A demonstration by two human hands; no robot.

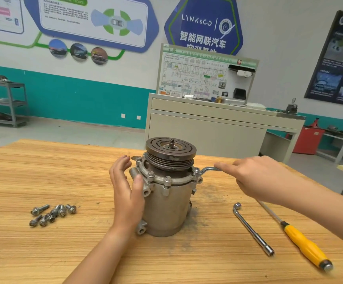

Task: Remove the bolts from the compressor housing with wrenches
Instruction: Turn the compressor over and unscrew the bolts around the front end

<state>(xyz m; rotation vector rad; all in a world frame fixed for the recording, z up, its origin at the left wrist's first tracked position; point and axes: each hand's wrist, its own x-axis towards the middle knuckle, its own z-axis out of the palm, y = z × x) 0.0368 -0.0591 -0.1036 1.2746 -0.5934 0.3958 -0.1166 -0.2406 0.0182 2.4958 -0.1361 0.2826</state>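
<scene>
The wooden worktop (43, 171) is carrying everything. In its middle the compressor housing (166, 208) is standing upright, with the dark grooved pulley (170, 152) sitting on top. The left hand (125, 189) is pressing its palm against the left side of the housing; its fingers are released and nearly straight, and the thumb is lying on the metal. The right hand (258, 177) is resting on the handle of an offset ring wrench (206, 170). The forefinger is stretching along the handle, but I cannot tell if the other fingers are grasping it. The ring end of this wrench is sitting on a bolt at the right edge of the flange. To the right, a yellow-handled screwdriver (303, 244) and an L-shaped socket wrench (252, 230) are lying side by side, apart from each other. Flange bolts (150, 174) are sticking up at the front of the housing. Loose bolts (53, 214) are lying in a small heap on the left.
</scene>
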